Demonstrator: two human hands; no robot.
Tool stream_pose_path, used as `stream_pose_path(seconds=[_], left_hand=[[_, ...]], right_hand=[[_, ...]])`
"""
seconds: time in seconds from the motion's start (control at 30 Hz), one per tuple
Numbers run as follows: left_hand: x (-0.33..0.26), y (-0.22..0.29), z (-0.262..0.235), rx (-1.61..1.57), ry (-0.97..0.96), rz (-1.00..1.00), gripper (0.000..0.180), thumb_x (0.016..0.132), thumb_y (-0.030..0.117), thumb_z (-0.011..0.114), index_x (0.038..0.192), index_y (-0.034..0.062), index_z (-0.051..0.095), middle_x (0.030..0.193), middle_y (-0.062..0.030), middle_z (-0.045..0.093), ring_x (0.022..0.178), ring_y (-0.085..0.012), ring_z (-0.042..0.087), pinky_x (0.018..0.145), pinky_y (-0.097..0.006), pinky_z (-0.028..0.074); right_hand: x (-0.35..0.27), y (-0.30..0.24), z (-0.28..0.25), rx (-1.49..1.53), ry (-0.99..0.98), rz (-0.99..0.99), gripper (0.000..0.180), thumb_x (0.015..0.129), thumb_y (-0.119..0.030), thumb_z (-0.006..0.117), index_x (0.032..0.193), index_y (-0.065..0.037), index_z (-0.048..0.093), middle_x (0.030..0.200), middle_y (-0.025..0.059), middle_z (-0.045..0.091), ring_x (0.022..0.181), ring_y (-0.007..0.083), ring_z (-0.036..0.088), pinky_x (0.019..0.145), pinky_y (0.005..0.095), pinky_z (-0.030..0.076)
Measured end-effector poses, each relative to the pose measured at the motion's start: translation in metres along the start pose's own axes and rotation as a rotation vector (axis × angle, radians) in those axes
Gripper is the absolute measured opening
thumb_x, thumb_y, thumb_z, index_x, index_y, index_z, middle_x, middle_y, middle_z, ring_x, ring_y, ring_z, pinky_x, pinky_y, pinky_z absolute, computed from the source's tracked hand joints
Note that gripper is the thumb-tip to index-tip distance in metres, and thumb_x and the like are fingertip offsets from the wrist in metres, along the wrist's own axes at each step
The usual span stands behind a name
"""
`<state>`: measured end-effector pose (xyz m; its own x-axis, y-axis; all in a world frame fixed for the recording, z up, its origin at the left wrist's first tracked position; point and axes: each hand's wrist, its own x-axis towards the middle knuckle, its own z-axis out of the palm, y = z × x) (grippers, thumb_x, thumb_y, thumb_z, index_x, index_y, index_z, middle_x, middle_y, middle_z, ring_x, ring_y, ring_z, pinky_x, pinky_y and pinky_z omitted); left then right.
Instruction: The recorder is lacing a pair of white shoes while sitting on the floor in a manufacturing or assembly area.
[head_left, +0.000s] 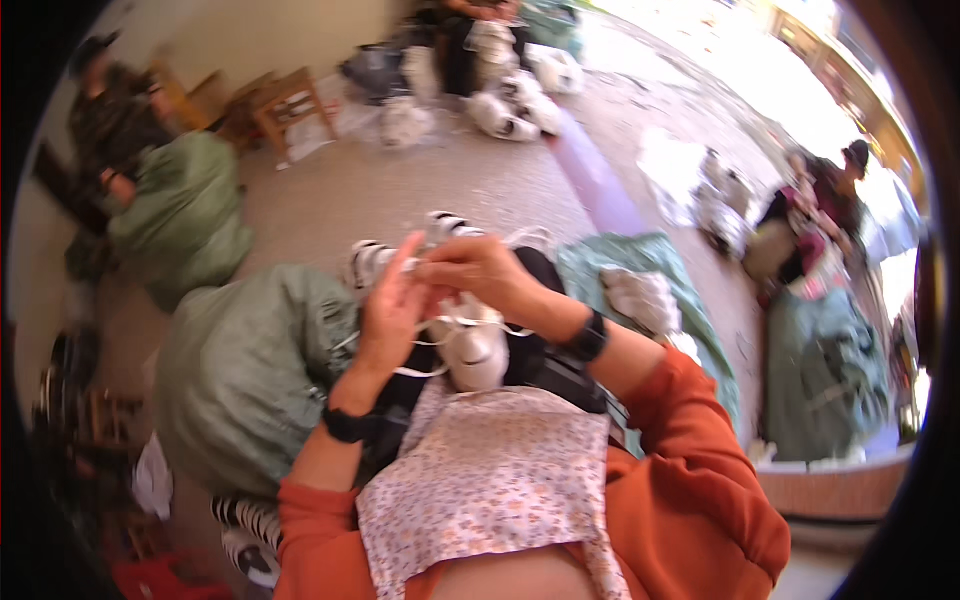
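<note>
A white cup-shaped piece [476, 352], which looks like a dust mask, rests in my lap between my legs. Thin white elastic straps [432, 372] loop out from it. Above it my hands meet. My left hand [393, 308] is held with its fingers up and close together around a bit of the strap. The fingertips of my right hand [482, 272] pinch the strap against the left fingers. Exactly how the strap runs between the fingers is hidden. Each wrist wears a black band. A flower-patterned apron [490, 445] covers my lap.
A full green sack [255, 375] stands close on my left. On my right, stacked white cups [640, 300] lie on a green sheet [590, 262]. Wooden stools [292, 108] and white bundles [505, 105] are farther off. Other people sit at left, far and right, beside sacks.
</note>
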<state>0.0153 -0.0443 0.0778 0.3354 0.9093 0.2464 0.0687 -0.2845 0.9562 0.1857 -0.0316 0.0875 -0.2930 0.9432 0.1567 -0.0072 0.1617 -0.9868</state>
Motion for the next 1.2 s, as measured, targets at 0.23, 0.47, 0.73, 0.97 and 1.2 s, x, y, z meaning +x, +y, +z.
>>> stream_pose_path(seconds=[0.23,0.47,0.73,0.97,1.2], left_hand=[[-0.020,-0.011,-0.011,0.889,0.134,0.815,0.025,0.086,0.001,0.061,0.111,0.0005,0.059,0.101,-0.0147,0.062,0.089,-0.0275,0.062,0.076,-0.037,0.050],[-0.039,-0.040,-0.009,0.706,-0.151,0.654,0.022,0.077,0.007,0.072,0.095,0.0028,0.061,0.093,-0.0127,0.061,0.088,-0.0326,0.058,0.081,-0.039,0.047],[-0.011,-0.063,0.014,0.727,0.114,0.375,0.087,0.052,0.042,0.088,0.121,0.0085,0.048,0.131,-0.0113,0.042,0.127,-0.0324,0.037,0.103,-0.045,0.028],[-0.015,-0.073,0.012,0.911,-0.022,0.284,0.095,0.050,0.054,0.084,0.132,0.0205,0.050,0.147,-0.0165,0.026,0.140,-0.0366,0.016,0.111,-0.054,0.012],[-0.015,-0.074,0.018,0.883,-0.034,0.251,0.084,0.054,0.051,0.083,0.129,0.0257,0.055,0.150,-0.0098,0.026,0.141,-0.0325,0.018,0.112,-0.055,0.011]], right_hand=[[0.013,-0.001,0.006,0.227,0.064,0.058,0.020,0.092,-0.015,0.060,0.090,0.005,0.064,0.074,0.0100,0.068,0.054,0.0108,0.062,0.044,0.0235,0.045],[0.016,-0.033,-0.008,0.282,0.026,0.201,0.022,0.091,-0.018,0.060,0.095,0.003,0.065,0.068,0.0075,0.062,0.042,0.0109,0.049,0.039,0.0240,0.038],[0.025,-0.093,-0.032,0.080,0.016,0.047,0.023,0.093,-0.019,0.060,0.096,0.004,0.064,0.070,0.0038,0.059,0.047,0.0085,0.049,0.041,0.0228,0.038],[0.035,-0.100,-0.041,-0.072,0.039,0.086,0.023,0.093,-0.019,0.060,0.095,0.004,0.063,0.067,0.0037,0.058,0.042,0.0094,0.046,0.038,0.0240,0.037],[0.033,-0.098,-0.027,-0.236,-0.113,0.277,0.022,0.094,-0.020,0.060,0.091,0.002,0.061,0.064,0.0042,0.058,0.040,0.0098,0.048,0.037,0.0235,0.040]])
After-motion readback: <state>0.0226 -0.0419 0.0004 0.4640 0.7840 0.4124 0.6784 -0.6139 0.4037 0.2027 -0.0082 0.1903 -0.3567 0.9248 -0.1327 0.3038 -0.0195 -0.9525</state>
